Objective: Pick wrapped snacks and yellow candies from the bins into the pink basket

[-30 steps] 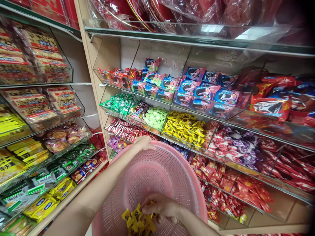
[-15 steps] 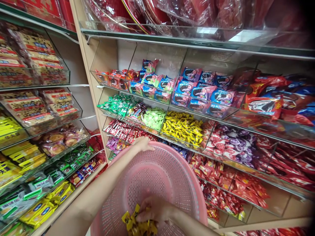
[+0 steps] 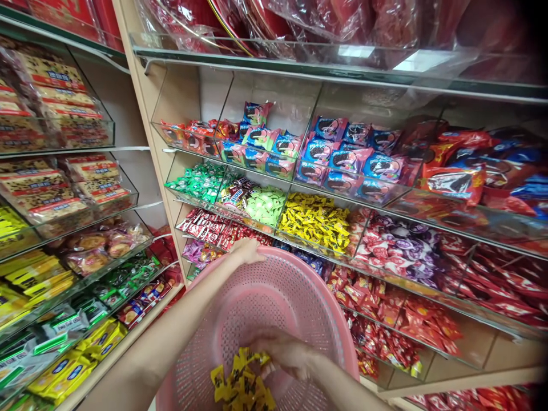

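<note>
My left hand (image 3: 248, 252) is closed over the far rim of a pink perforated plastic basket (image 3: 338, 319), fingers wrapped on the edge. Inside the basket, toward its near left side, lies a small heap of yellow-wrapped candies (image 3: 242, 385). My right hand (image 3: 291, 353) is low in the basket, just above and right of that heap. Its fingers are stretched out to the left and somewhat blurred, with a few yellow wrappers under them and near the thumb.
Facing me, clear shelf bins hold yellow candies (image 3: 314, 222), green candies (image 3: 199, 181), purple-and-white candies (image 3: 400, 245) and blue cookie packs (image 3: 336, 154). Wrapped biscuits (image 3: 60, 83) fill the shelves on the left. A glass shelf (image 3: 299, 65) with red plastic-wrapped goods runs across the top.
My right hand has risen slightly off the yellow candies, and its fingers have gone from curled to stretched out. More of the heap shows. The left hand still grips the rim.
</note>
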